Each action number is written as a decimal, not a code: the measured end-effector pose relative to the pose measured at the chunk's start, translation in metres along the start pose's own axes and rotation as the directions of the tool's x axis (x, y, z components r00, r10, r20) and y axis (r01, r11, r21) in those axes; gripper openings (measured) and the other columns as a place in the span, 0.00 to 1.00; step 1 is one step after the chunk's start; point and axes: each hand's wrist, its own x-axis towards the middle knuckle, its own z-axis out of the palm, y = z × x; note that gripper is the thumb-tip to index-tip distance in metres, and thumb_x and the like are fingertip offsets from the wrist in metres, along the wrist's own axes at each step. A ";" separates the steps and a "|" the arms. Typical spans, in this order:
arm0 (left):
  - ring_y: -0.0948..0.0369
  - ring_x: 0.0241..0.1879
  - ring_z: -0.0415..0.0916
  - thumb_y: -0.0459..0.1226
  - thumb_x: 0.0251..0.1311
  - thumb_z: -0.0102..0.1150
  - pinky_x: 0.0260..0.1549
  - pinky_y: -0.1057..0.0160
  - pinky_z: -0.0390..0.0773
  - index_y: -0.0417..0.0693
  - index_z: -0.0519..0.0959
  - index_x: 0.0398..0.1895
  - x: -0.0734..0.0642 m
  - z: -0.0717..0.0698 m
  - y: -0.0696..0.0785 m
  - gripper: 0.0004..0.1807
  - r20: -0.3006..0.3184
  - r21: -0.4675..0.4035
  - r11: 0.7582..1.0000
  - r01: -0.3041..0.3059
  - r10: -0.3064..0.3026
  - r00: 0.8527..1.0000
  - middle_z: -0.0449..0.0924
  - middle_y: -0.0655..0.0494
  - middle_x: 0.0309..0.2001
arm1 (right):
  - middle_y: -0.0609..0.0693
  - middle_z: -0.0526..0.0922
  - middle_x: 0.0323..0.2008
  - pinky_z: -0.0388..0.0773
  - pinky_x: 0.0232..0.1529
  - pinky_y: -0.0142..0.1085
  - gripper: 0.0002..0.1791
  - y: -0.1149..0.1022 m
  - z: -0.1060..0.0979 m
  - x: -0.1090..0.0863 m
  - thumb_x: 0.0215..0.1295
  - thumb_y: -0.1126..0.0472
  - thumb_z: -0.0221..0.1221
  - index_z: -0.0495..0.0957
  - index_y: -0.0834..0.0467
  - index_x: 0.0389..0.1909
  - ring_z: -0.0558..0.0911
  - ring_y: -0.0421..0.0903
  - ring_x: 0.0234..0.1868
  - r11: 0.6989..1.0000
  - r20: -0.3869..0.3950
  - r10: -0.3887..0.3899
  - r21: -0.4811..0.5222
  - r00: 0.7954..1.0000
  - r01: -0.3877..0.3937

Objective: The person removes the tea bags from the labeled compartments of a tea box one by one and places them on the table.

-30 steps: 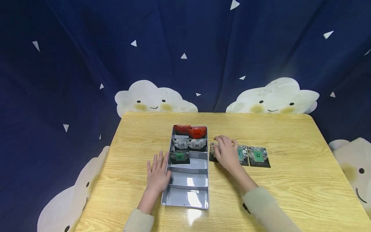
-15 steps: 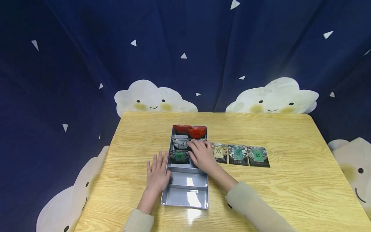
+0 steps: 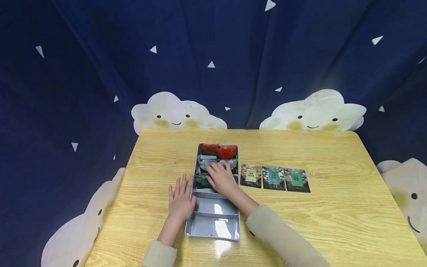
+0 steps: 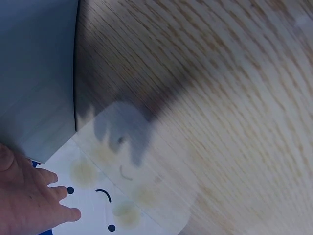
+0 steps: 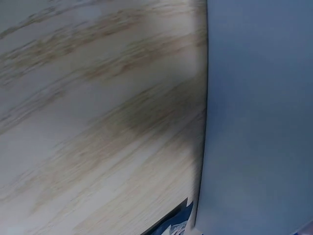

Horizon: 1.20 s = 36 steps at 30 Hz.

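A grey divided tray [image 3: 213, 226] stands on the wooden table. My left hand [image 3: 180, 202] rests along its left side, fingers straight and thumb at the rim. In the left wrist view, that hand [image 4: 24, 196] is beside the tray's wall [image 4: 39, 73]. My right hand [image 3: 221, 180] reaches over the tray's third compartment. Its thumb overlaps a black packet with a green label [image 3: 202, 180], and its fingers extend toward the silver-grey packets [image 3: 203, 164] behind. I cannot tell whether it pinches the green-labelled packet. The right wrist view has no hand, only the tray wall [image 5: 259, 98] and tabletop.
Two red packets [image 3: 227, 152] stand in the rear compartment. Right of the tray lie three flat packets in a row: yellow-labelled [image 3: 251, 175], teal-labelled [image 3: 274, 178] and green-labelled [image 3: 297, 180]. A dark blue curtain [image 3: 213, 44] with clouds hangs behind the table.
My right hand has moved left from above the flat packets into the tray, then farther left to the green-labelled packet. The three flat packets remain in place. My left hand has not moved.
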 end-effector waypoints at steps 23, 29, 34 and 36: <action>0.46 0.70 0.37 0.42 0.59 0.44 0.64 0.41 0.37 0.51 0.48 0.72 0.000 0.002 -0.002 0.36 0.008 -0.005 1.000 0.013 -0.013 1.000 0.42 0.45 0.72 | 0.47 0.76 0.44 0.65 0.54 0.47 0.14 -0.005 0.007 0.005 0.63 0.56 0.54 0.75 0.49 0.49 0.74 0.46 0.47 0.998 0.015 -0.055 -0.034 0.998 0.056; 0.46 0.70 0.37 0.42 0.59 0.44 0.64 0.41 0.37 0.51 0.48 0.72 0.001 0.002 -0.001 0.36 0.008 -0.003 1.000 0.014 -0.014 1.000 0.42 0.45 0.72 | 0.47 0.76 0.45 0.65 0.54 0.46 0.15 -0.005 0.005 0.004 0.60 0.58 0.56 0.75 0.49 0.49 0.74 0.46 0.46 0.997 0.003 -0.066 -0.046 0.998 0.066; 0.46 0.70 0.37 0.43 0.59 0.44 0.64 0.41 0.36 0.51 0.48 0.72 0.001 0.001 -0.001 0.36 0.009 -0.006 1.000 0.010 -0.010 1.000 0.42 0.46 0.72 | 0.46 0.76 0.46 0.64 0.55 0.46 0.16 -0.005 0.002 0.002 0.59 0.58 0.56 0.74 0.50 0.50 0.73 0.46 0.47 0.998 -0.009 -0.052 -0.037 0.999 0.052; 0.46 0.70 0.37 0.43 0.59 0.44 0.64 0.41 0.35 0.51 0.48 0.72 0.001 0.002 -0.001 0.36 0.008 -0.009 1.000 0.008 -0.008 1.000 0.41 0.46 0.72 | 0.45 0.76 0.46 0.64 0.54 0.46 0.16 -0.004 0.000 0.001 0.59 0.59 0.56 0.74 0.49 0.50 0.73 0.45 0.47 0.999 -0.016 -0.043 -0.032 0.999 0.043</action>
